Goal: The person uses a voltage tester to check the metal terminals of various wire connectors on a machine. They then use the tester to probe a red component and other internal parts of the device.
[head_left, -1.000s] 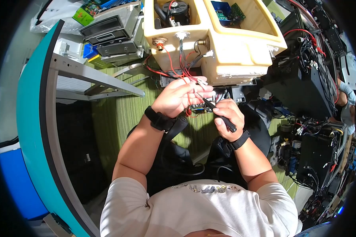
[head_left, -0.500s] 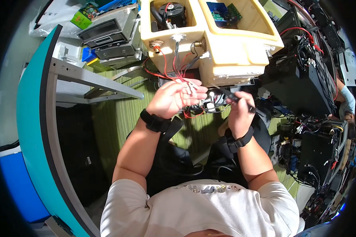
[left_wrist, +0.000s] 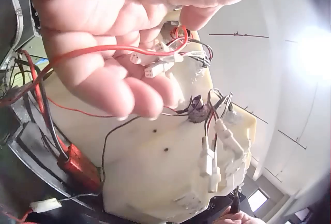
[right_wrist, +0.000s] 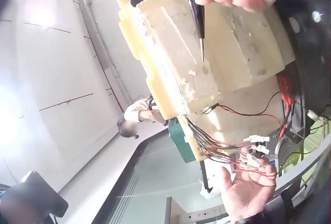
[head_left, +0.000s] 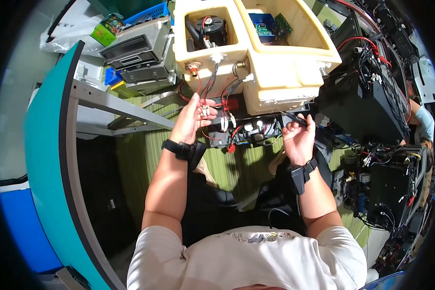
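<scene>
My left hand (head_left: 188,121) is palm up beneath several white connectors (left_wrist: 155,69), which lie across its relaxed fingers on thin wires. Other white connectors (head_left: 224,123) hang just right of it. In the left wrist view a red wire (left_wrist: 108,48) crosses in front of the palm. My right hand (head_left: 298,140) pinches a slim black-handled tool (right_wrist: 195,12) with a thin pointed metal tip. That tip overlaps the cream plastic housing (right_wrist: 238,53) in the right wrist view. The wires come out of this housing's front, above my left hand.
Below the housing sits a black unit (head_left: 270,131) with a red plug (head_left: 231,148). A grey metal frame (head_left: 125,111) edges a teal panel (head_left: 46,159) at the left. Black equipment (head_left: 367,104) with loose cables stands at the right. Another person (right_wrist: 142,113) appears in the background.
The tool tip has left the connectors at my left hand as my right hand moved right. My left hand moved left, and some connectors now hang free beside it.
</scene>
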The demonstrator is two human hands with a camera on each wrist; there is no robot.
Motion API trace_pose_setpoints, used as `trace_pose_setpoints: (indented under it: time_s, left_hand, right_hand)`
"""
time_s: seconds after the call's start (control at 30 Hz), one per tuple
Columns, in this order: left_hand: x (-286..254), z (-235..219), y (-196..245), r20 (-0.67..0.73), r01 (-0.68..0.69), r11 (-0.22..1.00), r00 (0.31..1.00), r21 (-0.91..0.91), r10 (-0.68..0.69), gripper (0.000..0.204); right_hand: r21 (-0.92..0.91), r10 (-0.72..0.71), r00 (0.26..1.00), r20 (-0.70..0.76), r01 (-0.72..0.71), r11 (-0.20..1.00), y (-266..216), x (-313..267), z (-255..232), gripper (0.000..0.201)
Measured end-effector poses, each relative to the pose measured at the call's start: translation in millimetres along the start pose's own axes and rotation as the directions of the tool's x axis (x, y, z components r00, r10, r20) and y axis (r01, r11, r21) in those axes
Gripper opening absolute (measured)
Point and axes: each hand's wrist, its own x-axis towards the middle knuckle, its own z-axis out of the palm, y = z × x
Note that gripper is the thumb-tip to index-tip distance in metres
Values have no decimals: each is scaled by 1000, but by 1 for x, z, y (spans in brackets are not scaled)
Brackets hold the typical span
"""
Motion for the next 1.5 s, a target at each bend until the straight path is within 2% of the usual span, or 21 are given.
trace_pose_setpoints:
  time_s: [0.07,0.13,0.2,0.3,0.53,0.67,0.77,0.87,0.93,1.0,1.07,1.17,1.2,1.33,1.37,1.4,1.47,1.5]
  left_hand:
    - [2,2,-2,40,-5,1000,999,-8,5,51]
    - [2,8,-3,50,-86,993,995,-83,90,49]
    - [2,9,-2,24,-100,990,994,-99,103,47]
    - [7,6,-2,-71,-224,968,974,-113,217,46]
    - [2,-4,1,-206,-254,937,956,-239,207,48]
    - [-1,-12,0,-369,-418,883,871,-213,324,41]
    - [-3,-14,-1,-371,-443,864,864,-239,340,39]
    - [-8,-8,-3,-320,-458,866,866,-199,384,39]
    - [-12,0,-2,-226,-396,899,908,-188,353,41]
    - [-14,6,-4,-104,-275,956,959,-101,264,45]
    - [-13,11,-10,-58,-235,971,970,41,237,47]
    - [-12,10,-15,-22,-225,967,973,124,229,48]
    - [-12,10,-17,-23,-222,967,974,124,227,48]
    - [-11,17,-21,40,-67,998,997,18,66,47]
    - [-11,25,-25,95,-98,991,990,-92,107,47]
    - [-15,34,-23,135,-83,988,986,-128,100,45]
    - [-14,35,-26,169,-76,997,983,14,72,44]
    - [-17,33,-23,115,-197,942,978,271,172,38]
  right_hand:
    - [13,7,1000,21,-7,1000,-1,1,0,27]
    - [13,-2,1000,12,2,1000,-3,1,-1,28]
    - [34,-12,1000,-8,13,999,-7,2,-3,29]
    - [49,-40,998,-47,42,998,-10,2,-2,29]
    - [30,-35,998,-44,36,999,-17,3,-10,27]
    - [13,-34,999,-30,35,999,-19,2,-14,27]
    - [9,-38,999,-14,38,999,-19,2,-15,27]
    - [-8,-37,999,-20,37,999,-18,3,-16,27]
    - [-8,-30,999,-27,30,1000,-18,3,-17,26]
    - [-4,-27,999,-28,27,1000,-17,3,-15,26]
    - [-4,-22,999,-44,22,1000,-17,2,-14,25]
    - [-10,-23,999,-32,23,1000,-16,1,-13,25]
    - [-10,-21,999,-34,21,1000,-16,1,-13,25]
    - [-19,-15,999,-36,14,1000,-15,1,-13,25]
    - [-27,-15,999,-36,14,1000,-14,1,-13,25]
    - [-27,-11,999,-35,10,1000,-14,1,-13,25]
    - [-38,-23,999,-39,21,999,-13,1,-13,25]
    - [-47,-32,998,-50,30,998,-12,1,-13,25]
